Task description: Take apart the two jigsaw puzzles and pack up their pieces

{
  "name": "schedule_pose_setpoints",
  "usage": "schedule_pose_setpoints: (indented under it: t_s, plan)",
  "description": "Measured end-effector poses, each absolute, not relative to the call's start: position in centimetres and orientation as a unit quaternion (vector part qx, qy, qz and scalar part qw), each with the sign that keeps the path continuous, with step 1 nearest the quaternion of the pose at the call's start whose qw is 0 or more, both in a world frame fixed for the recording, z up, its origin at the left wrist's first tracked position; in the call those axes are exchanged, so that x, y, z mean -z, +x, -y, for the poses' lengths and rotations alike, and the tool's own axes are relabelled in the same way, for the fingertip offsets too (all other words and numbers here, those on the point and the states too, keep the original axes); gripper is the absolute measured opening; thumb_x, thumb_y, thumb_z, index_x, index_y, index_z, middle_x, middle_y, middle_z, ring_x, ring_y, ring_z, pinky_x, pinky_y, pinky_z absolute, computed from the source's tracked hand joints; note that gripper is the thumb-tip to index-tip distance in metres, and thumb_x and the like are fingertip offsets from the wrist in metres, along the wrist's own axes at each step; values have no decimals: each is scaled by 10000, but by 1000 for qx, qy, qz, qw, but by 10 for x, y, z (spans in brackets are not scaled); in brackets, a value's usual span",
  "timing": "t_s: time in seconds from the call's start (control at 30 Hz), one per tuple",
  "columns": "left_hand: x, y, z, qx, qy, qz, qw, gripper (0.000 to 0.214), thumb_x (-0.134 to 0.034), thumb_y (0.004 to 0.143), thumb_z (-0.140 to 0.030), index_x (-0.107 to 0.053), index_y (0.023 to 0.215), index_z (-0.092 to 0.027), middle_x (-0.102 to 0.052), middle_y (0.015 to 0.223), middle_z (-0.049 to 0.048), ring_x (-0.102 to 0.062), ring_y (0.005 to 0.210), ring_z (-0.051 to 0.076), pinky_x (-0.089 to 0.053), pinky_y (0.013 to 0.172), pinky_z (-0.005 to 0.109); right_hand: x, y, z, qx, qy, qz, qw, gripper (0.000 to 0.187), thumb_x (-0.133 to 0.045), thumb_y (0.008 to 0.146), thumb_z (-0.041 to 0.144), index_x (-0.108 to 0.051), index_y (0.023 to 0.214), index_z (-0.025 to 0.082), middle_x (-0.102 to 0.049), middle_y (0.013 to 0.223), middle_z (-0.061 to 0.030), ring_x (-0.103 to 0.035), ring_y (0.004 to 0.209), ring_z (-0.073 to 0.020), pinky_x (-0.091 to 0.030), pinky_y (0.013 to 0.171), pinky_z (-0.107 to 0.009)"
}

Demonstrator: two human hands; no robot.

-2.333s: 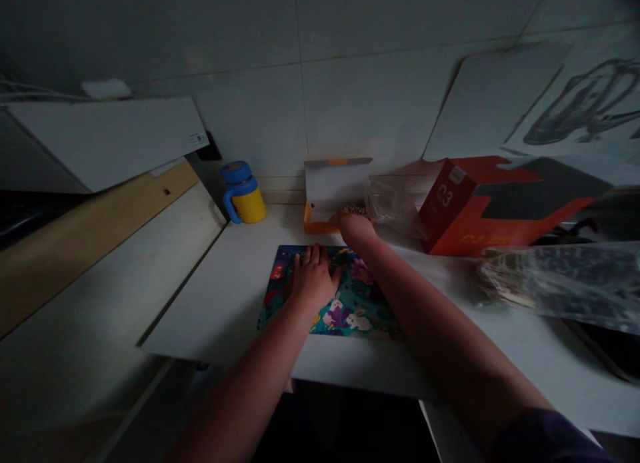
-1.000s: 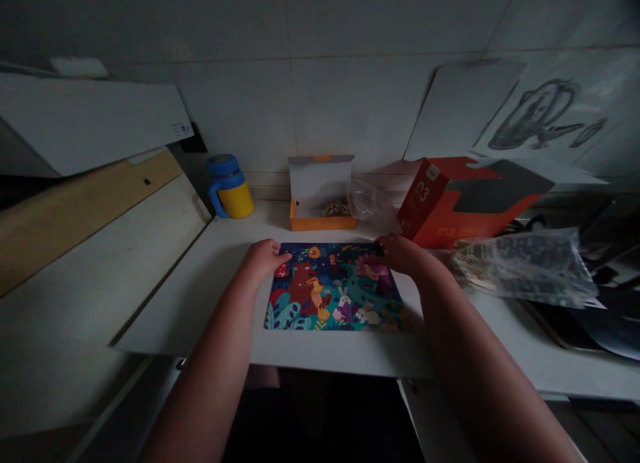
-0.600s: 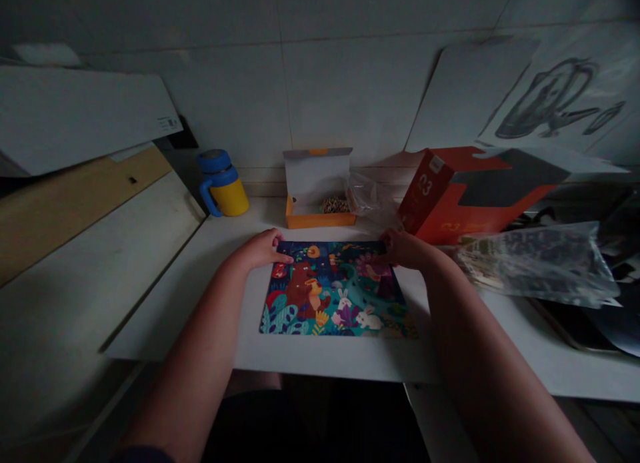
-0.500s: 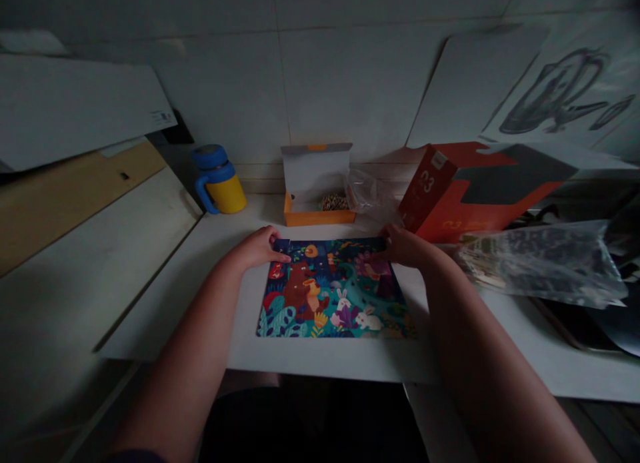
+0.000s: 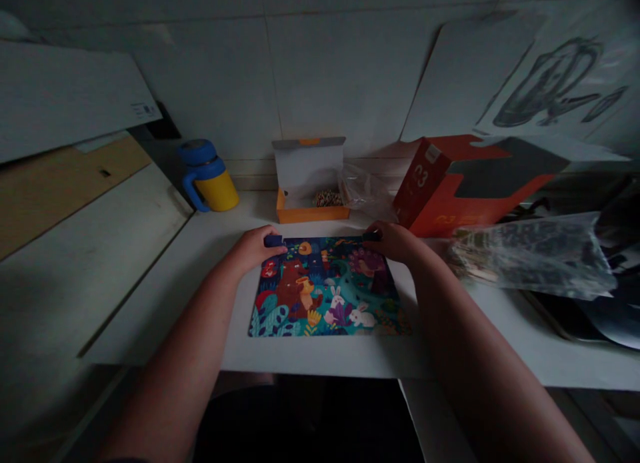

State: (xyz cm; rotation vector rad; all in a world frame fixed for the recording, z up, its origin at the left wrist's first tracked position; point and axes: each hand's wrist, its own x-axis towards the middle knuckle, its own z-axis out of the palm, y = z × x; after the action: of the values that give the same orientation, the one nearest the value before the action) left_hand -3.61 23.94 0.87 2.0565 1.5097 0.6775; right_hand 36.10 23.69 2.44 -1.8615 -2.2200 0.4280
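A colourful jigsaw puzzle (image 5: 325, 290) of forest animals, with a bear and white rabbits, lies flat on the white table. At its far left corner, my left hand (image 5: 257, 248) pinches a dark blue puzzle piece (image 5: 273, 240), thumb on the near side, the piece standing slightly off from the picture. My right hand (image 5: 395, 242) is closed at the far right corner on another dark puzzle piece (image 5: 371, 236), partly covered by the fingers.
Behind the puzzle stands an open orange box (image 5: 313, 213) with small multicoloured sticks inside. Crumpled clear plastic (image 5: 367, 190) lies beside it. A blue and yellow mug (image 5: 215, 183) stands left. To the right are a red box (image 5: 465, 183) and a filled plastic bag (image 5: 535, 256).
Both hands now hold the corner pieces tilted up from the puzzle, where they lay nearly flat before. The right hand has moved slightly inward. The whole view has shifted a little.
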Motion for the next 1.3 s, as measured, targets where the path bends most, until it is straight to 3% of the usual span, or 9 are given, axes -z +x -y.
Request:
schedule_pose_setpoints:
  t_s: [0.3,0.5,0.67,0.83,1.0,1.1,1.3]
  plan:
    - [-12,-44,-242,-273,728,-536,328,359,-779,741,-515,-692,841,-182,-680,755,-3,-605,699,171,-455,628,261,-27,364,-237,-172,-627,746,144,229,-700,869,307,-756,1057,188,-787,960,-67,-703,824,-190,-476,690,-252]
    - [-17,-46,-241,-291,698,-526,389,448,-805,692,-579,-685,827,-168,-710,760,15,-633,716,175,-475,651,266,-20,373,-244,-202,-651,715,160,207,-631,894,325,-751,961,171,-757,777,-48,-654,641,-163,-425,552,-243]
    - [-21,-46,-239,-289,683,-535,404,423,-803,706,-551,-653,834,-177,-721,760,22,-647,694,173,-469,627,264,-15,371,-245,-214,-649,703,199,214,-621,899,364,-728,934,182,-752,781,-40,-654,650,-160,-415,539,-233]
    - [-23,-42,-238,-332,677,-528,391,424,-804,717,-543,-654,849,-169,-748,838,58,-679,751,185,-504,694,290,-19,359,-240,-242,-630,698,240,272,-695,859,436,-728,980,194,-767,825,-52,-676,698,-181,-451,576,-242]
    - [-15,-22,-235,-330,675,-514,414,476,-821,704,-559,-665,933,-172,-745,844,47,-672,732,182,-498,664,281,-24,350,-235,-254,-591,732,224,269,-725,824,368,-745,1035,204,-753,822,-24,-650,680,-158,-437,582,-235]
    - [-10,-10,-232,-338,688,-510,390,477,-825,704,-559,-665,947,-180,-751,881,47,-679,771,194,-508,697,292,-25,346,-234,-222,-587,753,197,285,-731,807,317,-745,1074,217,-743,831,-5,-630,667,-140,-422,587,-229]
    - [-8,-8,-232,-294,762,-535,216,305,-773,814,-453,-720,977,-200,-700,870,24,-622,744,183,-490,713,304,-22,343,-234,-203,-602,752,176,364,-779,784,293,-745,1139,220,-775,946,-27,-678,741,-162,-466,636,-241]
